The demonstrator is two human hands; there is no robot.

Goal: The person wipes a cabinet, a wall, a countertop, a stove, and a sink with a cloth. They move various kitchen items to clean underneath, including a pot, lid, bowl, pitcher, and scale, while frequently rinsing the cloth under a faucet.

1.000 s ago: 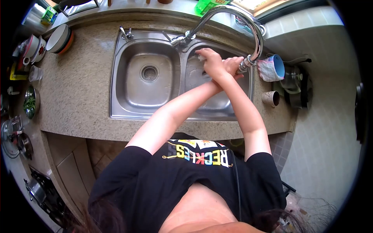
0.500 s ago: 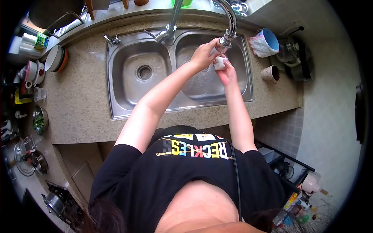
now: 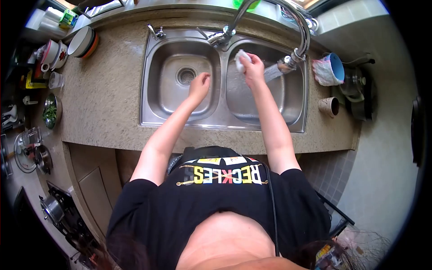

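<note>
A small crumpled white cloth (image 3: 242, 61) is gripped in my right hand (image 3: 254, 72), over the back left part of the right sink basin (image 3: 288, 101). My left hand (image 3: 199, 87) hangs above the left basin (image 3: 163, 96), its fingers loosely curled with nothing visible in them. Water (image 3: 272, 72) streams from the faucet head (image 3: 286, 65) into the right basin, just right of my right hand. The faucet's chrome base (image 3: 219, 38) stands at the back between the two basins.
Right of the sink are a blue container with a cloth around it (image 3: 333, 69) and a patterned cup (image 3: 329, 107). Stacked bowls (image 3: 83, 42) and a bowl of greens (image 3: 51, 111) are on the left counter. A smaller tap (image 3: 156, 31) rises at the sink's back left corner.
My hands have separated. The left moved from the faucet head to above the left basin; the right carried the white cloth away from the faucet head. The view has shifted, and a water stream now shows.
</note>
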